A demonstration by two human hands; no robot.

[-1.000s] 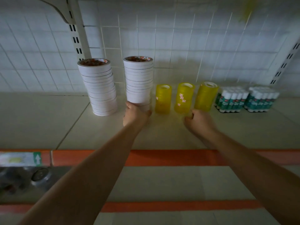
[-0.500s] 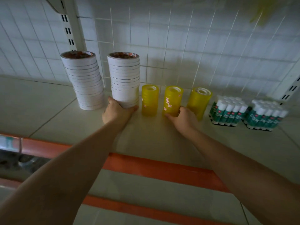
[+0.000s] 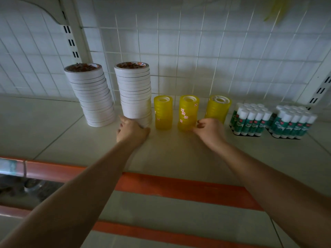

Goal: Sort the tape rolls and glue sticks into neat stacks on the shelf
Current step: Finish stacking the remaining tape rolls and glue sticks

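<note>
Two hands work the shelf (image 3: 62, 138): left hand (image 3: 131, 131) curls its grip round the second white tape stack (image 3: 134, 92) at its base; right hand (image 3: 208, 130) pinches the middle yellow tape stack (image 3: 188, 111) low down.

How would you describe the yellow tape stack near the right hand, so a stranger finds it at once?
On the shelf, right of two tall white tape stacks, stand three short yellow stacks. Take the middle yellow stack, which the right hand touches at its base. It alone has several small pink-and-white stickers down its side.
</note>
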